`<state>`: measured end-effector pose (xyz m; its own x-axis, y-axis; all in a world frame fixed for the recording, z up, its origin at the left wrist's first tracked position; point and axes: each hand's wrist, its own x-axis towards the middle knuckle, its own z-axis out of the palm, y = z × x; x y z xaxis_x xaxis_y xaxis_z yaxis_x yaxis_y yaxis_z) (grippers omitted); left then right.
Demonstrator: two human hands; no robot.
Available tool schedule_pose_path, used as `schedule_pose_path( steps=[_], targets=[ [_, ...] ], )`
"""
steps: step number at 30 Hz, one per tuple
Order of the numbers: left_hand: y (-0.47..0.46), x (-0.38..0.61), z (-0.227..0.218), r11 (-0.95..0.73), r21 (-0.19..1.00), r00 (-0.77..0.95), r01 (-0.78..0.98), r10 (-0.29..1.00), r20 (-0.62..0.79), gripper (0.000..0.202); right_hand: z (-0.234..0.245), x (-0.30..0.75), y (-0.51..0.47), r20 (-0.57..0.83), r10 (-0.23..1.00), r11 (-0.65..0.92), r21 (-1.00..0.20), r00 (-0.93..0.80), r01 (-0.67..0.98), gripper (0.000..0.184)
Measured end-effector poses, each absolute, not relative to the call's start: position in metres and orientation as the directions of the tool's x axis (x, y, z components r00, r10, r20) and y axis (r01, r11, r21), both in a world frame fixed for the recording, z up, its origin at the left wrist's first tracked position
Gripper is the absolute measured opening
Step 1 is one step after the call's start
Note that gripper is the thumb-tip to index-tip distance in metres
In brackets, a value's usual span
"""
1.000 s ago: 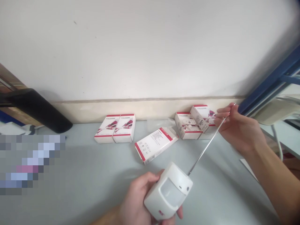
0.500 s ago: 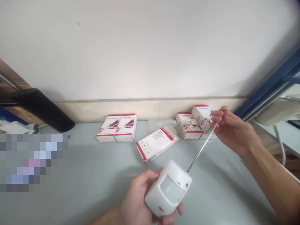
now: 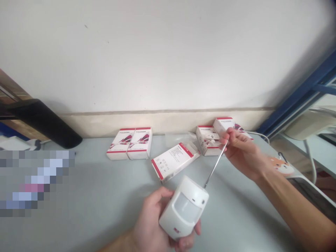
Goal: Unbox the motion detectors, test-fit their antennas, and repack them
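My left hand [image 3: 154,220] is wrapped round a white motion detector [image 3: 184,208], its lens window facing up toward me. From the detector's upper right corner a thin metal telescopic antenna [image 3: 214,169] sticks out, pulled long. The thumb and fingers of my right hand [image 3: 241,150] pinch this antenna near its far end; the very tip is hidden by the fingers. Just beyond the detector lies a white and red box [image 3: 174,161] with its end flap open, touching neither hand.
Two closed white and red boxes [image 3: 130,143] stand side by side near the wall. More such boxes [image 3: 206,134] are behind my right hand. A black cylinder-like object [image 3: 47,122] leans at the left. A blue frame [image 3: 301,84] and a phone-like dark object [image 3: 309,192] are at the right.
My right hand has moved left and down along the antenna, toward the detector, and the visible antenna is shorter. The detector in my left hand has shifted slightly left.
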<state>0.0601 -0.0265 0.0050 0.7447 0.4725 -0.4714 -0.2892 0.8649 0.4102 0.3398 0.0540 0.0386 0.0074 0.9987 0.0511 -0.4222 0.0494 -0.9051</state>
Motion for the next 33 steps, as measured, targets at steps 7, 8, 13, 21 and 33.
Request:
schedule_pose_path(
  steps=[7, 8, 13, 21, 33],
  targets=[
    [-0.024, 0.059, 0.004, 0.862, 0.396, 0.716, -0.315, 0.490, -0.497, 0.060, 0.028, 0.307, 0.040, -0.006, 0.990, -0.063, -0.911, -0.140, -0.408, 0.020],
    [-0.024, 0.059, 0.005, 0.862, 0.399, 0.708, -0.312, 0.491, -0.507, 0.063, 0.027, 0.302, 0.038, -0.020, 0.988, -0.083, -0.908, -0.156, -0.411, 0.021],
    [-0.023, 0.059, 0.008, 0.868, 0.391, 0.699, -0.306, 0.484, -0.527, 0.069, 0.020, 0.287, 0.032, -0.030, 0.981, -0.110, -0.897, -0.190, -0.429, 0.020],
    [-0.018, 0.056, 0.005, 0.874, 0.355, 0.717, -0.331, 0.478, -0.508, 0.069, 0.013, 0.267, 0.015, -0.030, 0.921, -0.166, -0.932, -0.388, -0.321, 0.026],
    [-0.020, 0.056, 0.004, 0.872, 0.361, 0.736, -0.330, 0.478, -0.480, 0.074, 0.026, 0.269, 0.011, 0.015, 0.895, -0.118, -0.955, -0.445, -0.271, 0.029]
  ],
)
